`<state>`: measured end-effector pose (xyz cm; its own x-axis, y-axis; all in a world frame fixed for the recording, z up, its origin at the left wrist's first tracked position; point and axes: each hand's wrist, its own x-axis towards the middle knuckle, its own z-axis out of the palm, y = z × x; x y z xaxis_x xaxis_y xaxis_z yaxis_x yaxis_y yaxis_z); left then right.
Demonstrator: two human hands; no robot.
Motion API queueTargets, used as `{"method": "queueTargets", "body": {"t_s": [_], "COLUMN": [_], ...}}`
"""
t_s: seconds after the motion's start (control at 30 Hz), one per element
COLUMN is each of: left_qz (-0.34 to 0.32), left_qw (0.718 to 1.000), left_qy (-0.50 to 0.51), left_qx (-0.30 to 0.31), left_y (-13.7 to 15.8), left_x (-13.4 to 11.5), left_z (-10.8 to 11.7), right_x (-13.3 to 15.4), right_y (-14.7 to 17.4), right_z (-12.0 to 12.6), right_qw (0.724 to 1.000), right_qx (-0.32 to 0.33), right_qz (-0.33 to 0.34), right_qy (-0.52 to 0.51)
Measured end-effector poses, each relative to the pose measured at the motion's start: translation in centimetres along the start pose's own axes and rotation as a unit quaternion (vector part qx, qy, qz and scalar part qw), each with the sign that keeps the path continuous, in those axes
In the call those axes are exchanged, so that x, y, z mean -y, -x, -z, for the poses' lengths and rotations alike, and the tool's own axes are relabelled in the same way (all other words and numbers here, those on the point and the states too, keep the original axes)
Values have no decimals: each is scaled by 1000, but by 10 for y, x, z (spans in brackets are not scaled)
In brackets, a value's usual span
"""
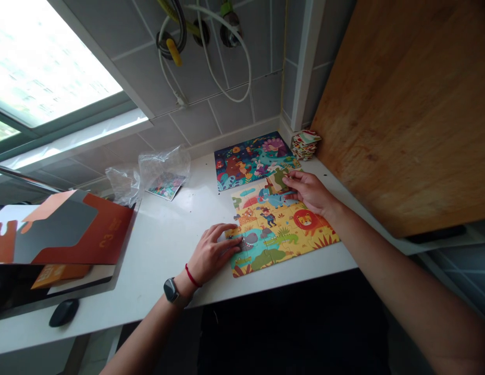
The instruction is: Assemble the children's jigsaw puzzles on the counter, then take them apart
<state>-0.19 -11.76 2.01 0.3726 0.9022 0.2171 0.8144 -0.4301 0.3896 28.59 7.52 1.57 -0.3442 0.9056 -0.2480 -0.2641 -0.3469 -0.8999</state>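
Observation:
A jigsaw puzzle (279, 221) with a lion, crocodile and hippo on yellow ground lies mostly assembled on the white table. My right hand (310, 191) pinches a green and brown puzzle piece (280, 179) over the puzzle's top edge; whether the piece touches the puzzle I cannot tell. My left hand (214, 249) rests at the left edge, fingers stretched out onto the puzzle, holding nothing. Just behind lies a dark blue picture (252, 159) of night-time animals, partly under the held piece. A stack of loose puzzle pieces (305, 144) stands in the back right corner.
Clear plastic bags (164, 164) and a small printed card (166, 186) lie at the back left. An orange and grey box (70, 226) and a black computer mouse (64, 312) are farther left. A wooden panel (398, 114) stands on the right; cables (248, 67) hang on the tiled wall.

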Motion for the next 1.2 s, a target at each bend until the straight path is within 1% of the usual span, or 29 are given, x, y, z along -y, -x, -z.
{"method": "queueTargets", "body": {"t_s": [0.13, 0.2, 0.27, 0.33, 0.4, 0.47, 0.53, 0.6, 0.7, 0.8, 0.87, 0.93, 1.03, 1.1, 1.2], "left_qz": [15, 38, 83, 148, 208, 230, 235, 240, 262, 296, 308, 306, 290, 280, 271], "left_qw": [1000, 997, 987, 962, 918, 879, 863, 862, 858, 848, 848, 860, 893, 909, 925], "left_qy": [25, 65, 128, 218, 334, 416, 446, 446, 440, 438, 426, 399, 321, 282, 250], "left_qx": [8, -14, -53, -73, -56, -34, -16, -15, -33, -42, -61, -91, -128, -124, -92], "left_y": [-2, -8, -20, -36, -55, -74, -90, -100, -103, -96, -87, -76, -62, -55, -51], "left_x": [-3, -5, -9, -13, -19, -24, -28, -29, -26, -18, -11, -1, 17, 29, 43], "left_z": [3, 5, 8, 9, 7, 3, -4, -12, -18, -17, -12, -4, 12, 21, 28], "right_x": [0, 0, -1, -1, -1, -1, -1, -1, -1, 0, 1, 1, 1, 0, -1], "right_y": [1, 2, 3, 5, 8, 9, 11, 11, 10, 7, 6, 4, 3, 2, 2], "right_z": [0, 0, -1, -2, -3, -3, -3, -3, -3, -3, -2, -1, 0, 0, 0], "right_qw": [1000, 1000, 999, 996, 992, 988, 985, 984, 985, 991, 996, 998, 998, 999, 999], "right_qx": [5, 19, 47, 84, 120, 145, 160, 167, 164, 129, 94, 69, 57, 51, 42], "right_qz": [-1, 1, 0, -3, -10, -8, -2, 2, 0, -2, 0, 1, -3, -6, -6], "right_qy": [2, 6, 13, 21, 34, 49, 60, 63, 53, 28, 7, -5, -4, -1, 3]}}
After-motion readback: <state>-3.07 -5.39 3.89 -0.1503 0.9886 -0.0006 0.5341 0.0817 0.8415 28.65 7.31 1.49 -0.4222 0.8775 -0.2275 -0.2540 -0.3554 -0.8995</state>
